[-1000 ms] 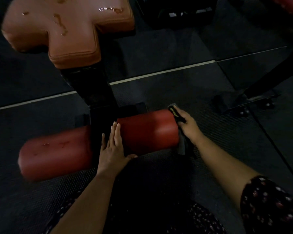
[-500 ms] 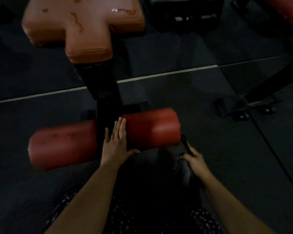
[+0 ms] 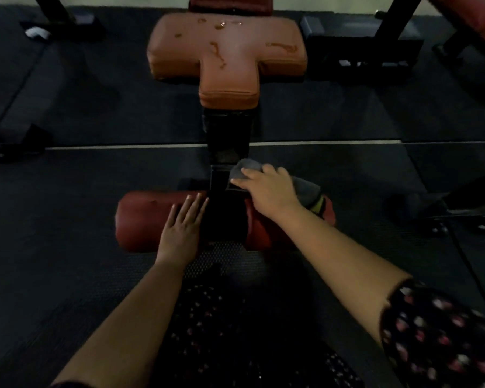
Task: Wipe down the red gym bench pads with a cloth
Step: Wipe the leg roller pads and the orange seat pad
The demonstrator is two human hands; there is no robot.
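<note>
Fingers (image 3: 245, 171) press cloth (image 3: 305, 190) on crosswise roller pad (image 3: 140, 219)

Grey fabric cloth (image 3: 247, 165), yellow-green trim: under right fingers (image 3: 242, 180). Dark red cylindrical roller pad (image 3: 140, 219): under left fingers (image 3: 192, 208). Orange-tan cross-shaped seat pad (image 3: 227, 57): beyond fingers. Black sleeve (image 3: 437, 337), pink-white floral print.

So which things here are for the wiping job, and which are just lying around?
For the job:
grey cloth, pressed down by the right hand
red roller pad, with the left hand flat on it
wet T-shaped seat pad

Just lying about:
black machine base, behind on the right
small white object on the floor, far left
</note>
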